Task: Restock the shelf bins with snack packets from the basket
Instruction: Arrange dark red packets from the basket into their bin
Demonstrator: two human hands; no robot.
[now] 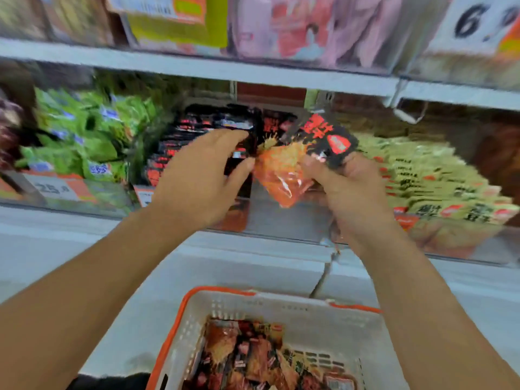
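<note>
Two hands are raised in front of the middle shelf. The right hand (347, 187), at about 2 o'clock from the frame's centre, grips one black-and-orange packet (306, 156) with its fingers curled round the lower edge; the packet tilts up toward 11 o'clock. The left hand (202, 175), at about 10 o'clock, reaches to the black bin (197, 142) with fingers loosely spread; its fingertips lie on the black packets there, and the thumb tip is just beside the held packet. Whether it pinches anything cannot be told through the blur.

Three bins show in this row: green packets (84, 142) at 9 o'clock, the black ones in the middle, pale yellow packets (427, 187) at 3 o'clock. Counts within each are too blurred to give.

One white basket (253, 308) with an orange rim sits at 6 o'clock, holding a heap of more black-and-orange packets (253, 358).

The upper shelf (197, 66) carries pink and yellow goods and a price card (478, 23) at 1 o'clock.
</note>
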